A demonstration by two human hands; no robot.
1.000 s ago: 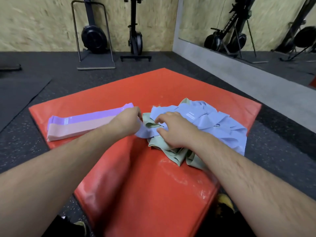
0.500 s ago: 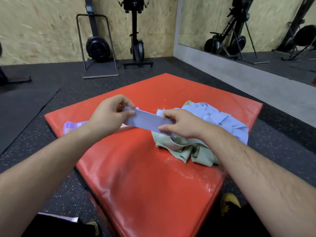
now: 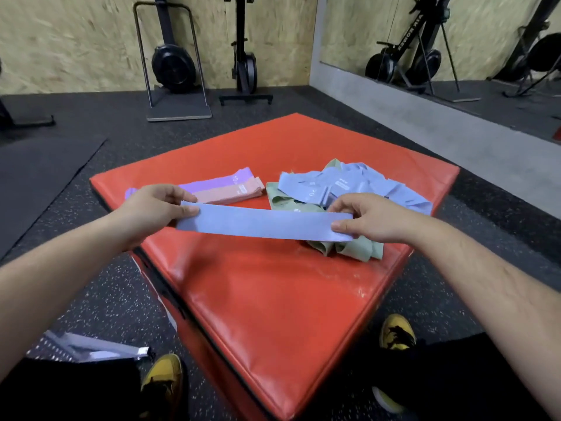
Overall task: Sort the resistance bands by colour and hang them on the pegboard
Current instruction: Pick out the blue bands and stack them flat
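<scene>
Sorting step under way: left hand (image 3: 154, 206) and right hand (image 3: 368, 218) each pinch one end of blue band (image 3: 264, 222), stretched flat between them above red mat (image 3: 273, 299). Purple and pink bands (image 3: 224, 188) beyond left hand; unsorted blue-green heap (image 3: 343, 192) behind right. Next, likely: start blue stack; pegboard unseen.

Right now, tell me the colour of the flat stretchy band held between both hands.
Periwinkle blue: the flat band shows best in head view.
</scene>
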